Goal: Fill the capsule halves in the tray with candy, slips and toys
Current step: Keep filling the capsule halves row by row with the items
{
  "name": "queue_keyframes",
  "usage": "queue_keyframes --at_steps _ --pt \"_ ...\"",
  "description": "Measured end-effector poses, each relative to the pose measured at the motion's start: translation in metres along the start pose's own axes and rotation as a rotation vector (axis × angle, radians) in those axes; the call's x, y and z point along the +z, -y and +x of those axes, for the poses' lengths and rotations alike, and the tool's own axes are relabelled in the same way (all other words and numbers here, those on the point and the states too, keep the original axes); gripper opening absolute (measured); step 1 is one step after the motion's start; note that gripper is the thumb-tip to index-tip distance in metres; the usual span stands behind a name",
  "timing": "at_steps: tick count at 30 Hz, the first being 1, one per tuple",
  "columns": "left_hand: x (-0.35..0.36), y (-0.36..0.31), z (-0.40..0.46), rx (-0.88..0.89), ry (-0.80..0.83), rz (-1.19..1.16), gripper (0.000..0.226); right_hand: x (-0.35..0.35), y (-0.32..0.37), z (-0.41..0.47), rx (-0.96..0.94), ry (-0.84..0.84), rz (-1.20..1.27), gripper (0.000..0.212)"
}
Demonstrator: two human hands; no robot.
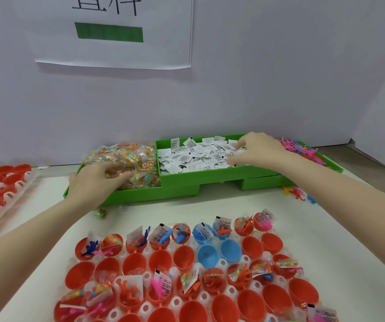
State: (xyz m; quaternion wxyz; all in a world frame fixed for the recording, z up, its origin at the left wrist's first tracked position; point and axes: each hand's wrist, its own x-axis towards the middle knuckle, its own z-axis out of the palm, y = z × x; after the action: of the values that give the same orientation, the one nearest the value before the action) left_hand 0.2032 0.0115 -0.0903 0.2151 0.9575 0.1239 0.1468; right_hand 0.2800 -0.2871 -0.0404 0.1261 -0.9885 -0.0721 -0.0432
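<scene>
Capsule halves [187,270] wait half-filled at our worktop's near edge while our left hand [94,180] grasps candy packets [126,159] and our right hand [254,149] pinches slips [194,156], restocking both at once.

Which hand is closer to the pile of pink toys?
Right. The right hand is in the paper slips beside the pink toys; the left hand is across in the candy bags.

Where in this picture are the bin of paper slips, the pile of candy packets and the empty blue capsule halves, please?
bin of paper slips [212,174]: head view, on its green front wall.
pile of candy packets [126,154]: head view, top of the heap.
empty blue capsule halves [207,255]: head view, inside the left one.
</scene>
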Motion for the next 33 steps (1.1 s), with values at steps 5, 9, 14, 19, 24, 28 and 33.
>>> queue_keyframes --at_steps 5,9,14,19,24,28,33 --pt "0.001 0.001 -0.001 0.017 -0.051 -0.048 0.016 0.009 -0.001 0.003 0.029 0.014 0.100 0.038" --pt "0.003 0.003 0.001 0.016 -0.087 0.010 0.018 0.007 -0.004 0.001 0.056 -0.087 0.203 0.029" --pt "0.000 0.006 -0.001 0.038 -0.252 -0.002 0.023 -0.002 -0.010 -0.001 0.040 -0.136 0.346 0.026" --pt "-0.009 0.005 -0.009 0.083 -0.392 0.000 0.024 -0.002 -0.008 0.003 0.074 -0.277 0.357 0.038" --pt "-0.014 0.001 -0.014 0.074 -0.427 -0.115 0.021 -0.002 -0.006 0.000 0.015 -0.328 0.351 0.022" --pt "-0.016 -0.002 -0.019 0.099 -0.394 -0.238 0.014 -0.005 -0.003 -0.004 0.035 -0.423 0.485 0.006" --pt "-0.018 -0.006 -0.026 0.102 -0.392 -0.324 0.012 -0.010 0.000 -0.001 0.217 -0.282 0.878 0.010"
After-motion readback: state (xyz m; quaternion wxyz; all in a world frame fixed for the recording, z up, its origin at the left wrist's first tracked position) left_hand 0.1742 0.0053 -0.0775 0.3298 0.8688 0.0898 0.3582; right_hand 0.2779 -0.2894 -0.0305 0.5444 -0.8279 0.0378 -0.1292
